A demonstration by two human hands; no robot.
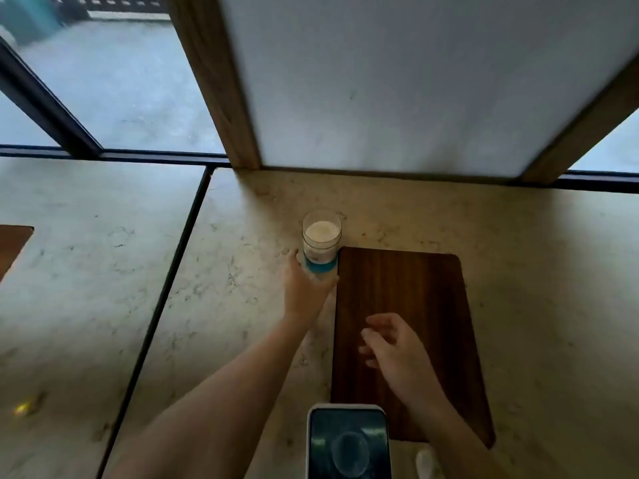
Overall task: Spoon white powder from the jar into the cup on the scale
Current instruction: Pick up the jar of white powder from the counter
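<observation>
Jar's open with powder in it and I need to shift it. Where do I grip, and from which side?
Grip the jar low on its wall, around the blue band, coming from the near left side as the left hand does now. It stands upright with its mouth open and powder high inside, so a side wrap probably keeps it level; the board crowds its right side.

Your jar's up, lid off, powder showing.

The clear jar stands upright just off the far left corner of the dark wooden board, white powder filling most of it, a blue band low on its wall, your left hand wrapped round its base.
</observation>
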